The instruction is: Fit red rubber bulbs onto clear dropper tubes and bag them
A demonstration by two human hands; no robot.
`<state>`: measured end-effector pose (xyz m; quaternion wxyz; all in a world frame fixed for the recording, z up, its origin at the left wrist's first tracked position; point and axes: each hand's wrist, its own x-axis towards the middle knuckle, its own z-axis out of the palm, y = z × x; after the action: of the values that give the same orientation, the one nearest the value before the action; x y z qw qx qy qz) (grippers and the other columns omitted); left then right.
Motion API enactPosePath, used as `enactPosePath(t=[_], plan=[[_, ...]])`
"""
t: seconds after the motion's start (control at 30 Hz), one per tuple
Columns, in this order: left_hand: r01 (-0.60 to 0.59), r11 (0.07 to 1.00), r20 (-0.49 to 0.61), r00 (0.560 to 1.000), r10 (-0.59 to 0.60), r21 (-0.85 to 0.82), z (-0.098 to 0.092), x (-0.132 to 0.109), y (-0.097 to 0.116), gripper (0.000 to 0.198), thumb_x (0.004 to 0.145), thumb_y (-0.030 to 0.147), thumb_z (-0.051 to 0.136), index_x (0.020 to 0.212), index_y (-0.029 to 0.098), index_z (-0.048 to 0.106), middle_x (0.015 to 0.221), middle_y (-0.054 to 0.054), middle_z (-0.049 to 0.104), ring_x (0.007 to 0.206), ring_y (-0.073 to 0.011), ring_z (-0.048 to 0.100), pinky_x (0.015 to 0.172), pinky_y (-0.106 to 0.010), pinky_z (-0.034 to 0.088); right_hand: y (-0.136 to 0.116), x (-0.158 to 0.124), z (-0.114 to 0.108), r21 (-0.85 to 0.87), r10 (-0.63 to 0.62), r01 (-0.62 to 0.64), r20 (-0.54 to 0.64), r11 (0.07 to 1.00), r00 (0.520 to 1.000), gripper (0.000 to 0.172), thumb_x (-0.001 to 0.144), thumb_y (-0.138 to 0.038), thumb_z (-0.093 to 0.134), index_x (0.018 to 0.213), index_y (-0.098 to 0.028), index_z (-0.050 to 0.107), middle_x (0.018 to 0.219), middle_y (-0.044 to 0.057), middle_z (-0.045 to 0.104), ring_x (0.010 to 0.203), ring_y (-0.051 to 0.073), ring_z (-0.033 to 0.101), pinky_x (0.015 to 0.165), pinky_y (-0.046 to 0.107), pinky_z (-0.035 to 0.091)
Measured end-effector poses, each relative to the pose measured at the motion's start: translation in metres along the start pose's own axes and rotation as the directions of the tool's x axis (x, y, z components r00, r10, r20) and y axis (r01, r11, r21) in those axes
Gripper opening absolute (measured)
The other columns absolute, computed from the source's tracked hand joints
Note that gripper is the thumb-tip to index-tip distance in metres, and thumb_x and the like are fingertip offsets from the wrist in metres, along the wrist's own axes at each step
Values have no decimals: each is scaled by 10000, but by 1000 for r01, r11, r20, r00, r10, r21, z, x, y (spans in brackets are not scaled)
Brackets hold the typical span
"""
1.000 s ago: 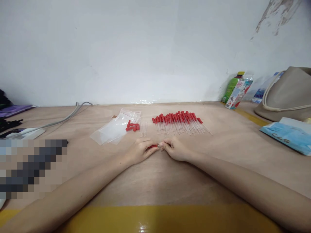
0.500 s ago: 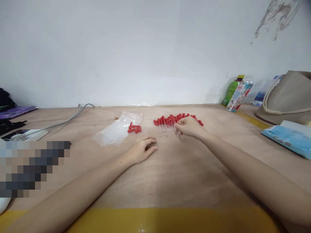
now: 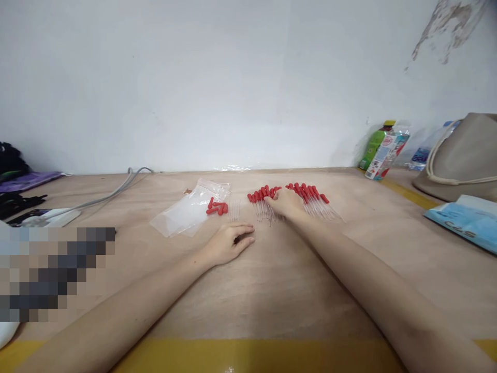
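Right hand [image 3: 287,202]: curled over the row of slim clear droppers with red rubbery bulbs [image 3: 306,194]; fingertips' hold cannot be told.
Left hand [image 3: 227,243]: on the pale-brown wooden table [image 3: 272,290], thumb and fingers parted, nothing visible between.
Handwork: apparently arranging droppers, calling next for a light touch.
Droppers: side by side, bulbs toward the white wall [image 3: 217,88].

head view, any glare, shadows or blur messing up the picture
Head view: coarse pixel blocks mask the lower left; head view: small glare spots mark the yellow strip; head view: soft shadow beside the right arm; head view: loose clear tubes look faint.
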<state>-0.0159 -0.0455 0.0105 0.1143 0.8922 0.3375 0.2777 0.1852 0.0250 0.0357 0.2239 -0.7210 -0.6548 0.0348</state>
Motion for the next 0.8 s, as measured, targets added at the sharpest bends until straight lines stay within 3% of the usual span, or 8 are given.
enactPosePath(t=[0.17, 0.27, 0.33, 0.4, 0.47, 0.53, 0.63, 0.8], plan=[[4, 998, -30, 1000, -2, 55, 1, 2, 2, 218, 823, 293, 513, 969, 185, 633, 1007, -55, 639, 912, -176, 586, 819, -310, 466, -19, -14, 7, 0, -195, 195, -55, 981, 979, 275, 786, -404, 454, 723, -201, 628, 778, 58, 661, 796, 202, 591, 722, 315, 365], [60, 982, -208, 978, -21, 182, -2, 4, -2, 179, 808, 278, 523, 920, 184, 625, 927, -52, 620, 882, -193, 549, 807, -334, 448, -39, -22, 18, 12, -284, 284, -28, 959, 958, 266, 797, -384, 440, 723, -199, 617, 766, 44, 664, 789, 194, 590, 769, 337, 328], [164, 951, -371, 927, -57, 264, -7, 5, -11, 178, 803, 251, 509, 934, 175, 602, 911, -65, 594, 915, -217, 515, 841, -367, 422, -53, -25, 26, 6, -270, 270, -13, 963, 963, 263, 798, -366, 431, 755, -187, 618, 782, 60, 666, 800, 204, 591, 777, 354, 312], [305, 904, -516, 849, -115, 300, -14, 6, -26, 214, 793, 226, 496, 981, 154, 568, 945, -89, 572, 945, -244, 488, 870, -401, 399, -64, -25, 32, -8, -229, 229, 13, 973, 973, 279, 799, -359, 420, 790, -166, 620, 806, 87, 667, 808, 217, 596, 781, 368, 302], [423, 862, -599, 778, -187, 281, -21, 6, -44, 298, 783, 220, 492, 1064, 125, 523, 1024, -122, 543, 995, -271, 462, 894, -426, 384, -72, -25, 35, -23, -191, 192, 46, 981, 981, 296, 802, -351, 410, 801, -146, 624, 825, 113, 666, 805, 225, 602, 797, 381, 289], [499, 831, -583, 760, -285, 244, -26, 5, -61, 329, 779, 225, 487, 1094, 135, 520, 1046, -129, 519, 1041, -288, 444, 907, -437, 381, -76, -24, 36, -31, -165, 168, 71, 985, 984, 298, 800, -337, 408, 803, -137, 629, 843, 131, 664, 799, 227, 607, 820, 395, 270], [538, 822, -468, 785, -406, 189, -28, 5, -77, 303, 787, 238, 469, 1065, 160, 562, 1012, -123, 529, 1001, -276, 492, 863, -423, 425, -79, -24, 35, -45, -155, 160, 91, 986, 984, 285, 784, -316, 420, 826, -136, 637, 881, 148, 661, 803, 234, 608, 831, 414, 250], [446, 866, -365, 863, -348, 228, -25, 6, -78, 246, 782, 199, 445, 961, 174, 612, 968, -101, 585, 957, -257, 534, 871, -420, 431, -77, -26, 30, -91, -177, 188, 112, 978, 978, 265, 782, -286, 431, 787, -127, 643, 849, 158, 665, 772, 241, 609, 815, 417, 242]])
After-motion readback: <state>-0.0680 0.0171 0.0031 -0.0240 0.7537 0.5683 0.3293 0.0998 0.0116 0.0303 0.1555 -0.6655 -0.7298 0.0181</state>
